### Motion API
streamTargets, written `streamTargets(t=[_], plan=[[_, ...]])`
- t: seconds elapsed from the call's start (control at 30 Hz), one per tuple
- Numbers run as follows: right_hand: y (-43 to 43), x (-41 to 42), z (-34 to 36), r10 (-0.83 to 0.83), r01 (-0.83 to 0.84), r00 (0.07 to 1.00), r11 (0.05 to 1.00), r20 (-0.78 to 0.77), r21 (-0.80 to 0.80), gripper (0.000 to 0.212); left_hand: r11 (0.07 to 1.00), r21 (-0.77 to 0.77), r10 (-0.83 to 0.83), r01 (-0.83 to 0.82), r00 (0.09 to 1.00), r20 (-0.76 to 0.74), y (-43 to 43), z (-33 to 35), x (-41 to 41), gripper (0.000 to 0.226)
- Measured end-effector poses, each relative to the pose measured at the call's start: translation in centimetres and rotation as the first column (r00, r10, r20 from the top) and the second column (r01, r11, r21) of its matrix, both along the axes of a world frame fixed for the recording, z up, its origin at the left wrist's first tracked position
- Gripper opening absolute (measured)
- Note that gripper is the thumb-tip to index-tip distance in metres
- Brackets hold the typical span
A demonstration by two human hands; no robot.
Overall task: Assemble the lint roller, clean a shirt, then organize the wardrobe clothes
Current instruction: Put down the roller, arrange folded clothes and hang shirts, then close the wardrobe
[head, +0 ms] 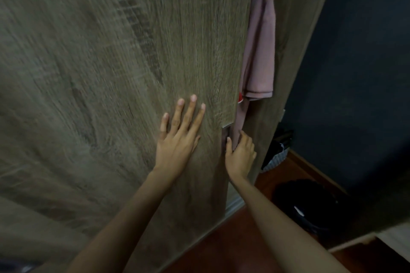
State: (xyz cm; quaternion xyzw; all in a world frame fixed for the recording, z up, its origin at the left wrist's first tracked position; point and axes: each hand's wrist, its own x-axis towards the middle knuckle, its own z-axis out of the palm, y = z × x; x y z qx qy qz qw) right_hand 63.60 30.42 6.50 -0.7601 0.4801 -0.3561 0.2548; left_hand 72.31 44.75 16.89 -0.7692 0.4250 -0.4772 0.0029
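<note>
Our left hand point(177, 137) lies flat and spread on the wardrobe door point(111, 73). Our right hand point(240, 154) curls round the door's edge. The pink shirt point(259, 55) hangs just above that grip. If the door slides shut, it could pinch the shirt or that hand.

The wardrobe door point(111, 73) was wood-grained, grey-brown, with a matt, streaked face. The narrow handle point(226, 132) at its edge looked like brushed metal, though blur made that uncertain. The pink shirt point(259, 51) was soft, matt cloth with a stitched hem. The floor point(244, 239) was smooth, reddish-brown wood with a faint sheen.
</note>
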Motion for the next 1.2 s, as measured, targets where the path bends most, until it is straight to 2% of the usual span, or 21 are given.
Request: streamTargets(t=[0.23, 0.4, 0.57, 0.77, 0.93, 1.2], plan=[[-5.0, -1.2, 0.5, -0.085, 0.086, 0.996, 0.995, -0.027, 0.059, 0.068, 1.000, 0.013, -0.025, 0.024, 1.000, 0.003, -5.3, 0.1, -1.0, 0.081], [-8.4, -1.7, 0.3, -0.122, 0.123, 0.992, 0.990, -0.019, 0.065, 0.076, 0.999, 0.020, -0.026, 0.025, 0.999, 0.027, -8.5, 0.1, -1.6, 0.080], [-11.3, -2.3, 0.0, -0.093, 0.092, 0.996, 0.990, 0.008, 0.105, 0.081, 0.999, 0.024, -0.039, 0.039, 0.999, 0.012, -11.3, 0.1, -2.2, 0.080], [-14.6, -3.6, -0.2, 0.028, -0.043, 0.996, 0.983, 0.090, 0.178, 0.090, 0.999, 0.020, -0.032, 0.031, 0.999, 0.031, -13.7, 0.0, -2.6, 0.082], [-17.1, -4.3, -0.2, 0.102, -0.123, 0.988, 0.972, 0.113, 0.200, 0.085, 1.000, 0.021, -0.024, 0.023, 0.999, 0.031, -15.5, 0.0, -3.2, 0.082], [-18.6, -4.6, -0.2, 0.115, -0.133, 0.986, 0.979, 0.120, 0.154, 0.058, 1.000, 0.028, -0.007, 0.006, 0.999, 0.054, -17.0, -0.1, -3.2, 0.076]])
